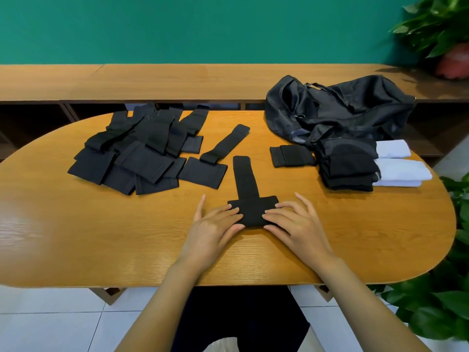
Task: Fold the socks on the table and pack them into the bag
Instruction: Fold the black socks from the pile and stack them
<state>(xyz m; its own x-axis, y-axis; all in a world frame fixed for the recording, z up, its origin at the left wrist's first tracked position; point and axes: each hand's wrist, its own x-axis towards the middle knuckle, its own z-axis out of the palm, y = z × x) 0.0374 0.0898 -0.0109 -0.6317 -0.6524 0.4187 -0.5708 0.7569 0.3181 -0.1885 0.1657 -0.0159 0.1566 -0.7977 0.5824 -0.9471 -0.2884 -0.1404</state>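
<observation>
Black sock (245, 181) lies under the flat, straight-fingered left hand (215, 227) and right hand (297, 224), which hide its folded ends.

table (101, 237): wood, clear grain, varnished, with glossy patches of reflected light.
black sock (245, 179), centre: knit cloth, matt.
sock pile (142, 158): same matt black cloth.
bag (355, 107): thin black fabric, slight sheen, crumpled, with a mesh-like patch at the front.
white socks (401, 170): soft matt cloth.
floor tiles (50, 326): smooth, light gloss.
wall (203, 26): matt.
</observation>
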